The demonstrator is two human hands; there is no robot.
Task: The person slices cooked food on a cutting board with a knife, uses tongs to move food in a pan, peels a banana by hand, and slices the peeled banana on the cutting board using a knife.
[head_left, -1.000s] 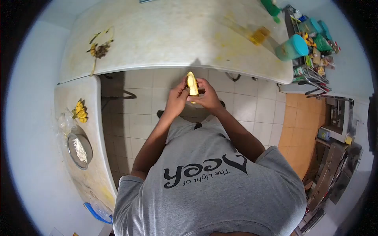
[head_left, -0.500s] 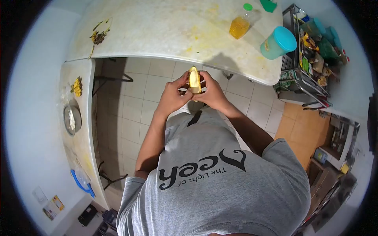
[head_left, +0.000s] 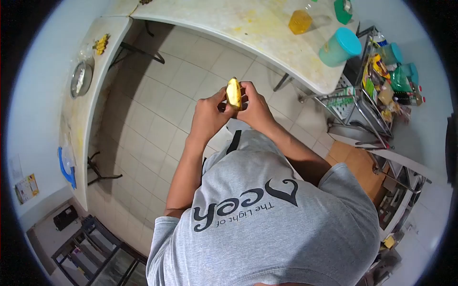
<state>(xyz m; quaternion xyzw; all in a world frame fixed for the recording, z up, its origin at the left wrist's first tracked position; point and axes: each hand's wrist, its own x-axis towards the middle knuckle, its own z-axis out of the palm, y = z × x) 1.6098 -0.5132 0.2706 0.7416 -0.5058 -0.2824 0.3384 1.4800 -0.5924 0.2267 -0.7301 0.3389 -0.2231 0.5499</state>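
Both of my hands are closed around a small banana [head_left: 234, 94], held upright in front of my waist. Its yellow peel is partly opened, with the pale flesh facing up. My left hand [head_left: 211, 113] grips it from the left, thumb near its lower end. On the other side my right hand [head_left: 255, 106] has its fingers curled against the peel. On the left table, a metal bowl [head_left: 87, 80] contains pale pieces, and a bunch of small yellow bananas [head_left: 101, 44] lies beyond it.
A stained white table [head_left: 214, 19] runs across the front, carrying a bottle of amber liquid [head_left: 299, 22] and a teal lidded container [head_left: 339, 46]. A loaded metal rack [head_left: 377, 81] stands at right. Behind me on the left is a dark metal frame [head_left: 95, 248].
The view has turned and shifted, so the tables and bowl sit higher in the picture and more floor shows. Both hands still hold the banana, and more of its pale flesh appears exposed.
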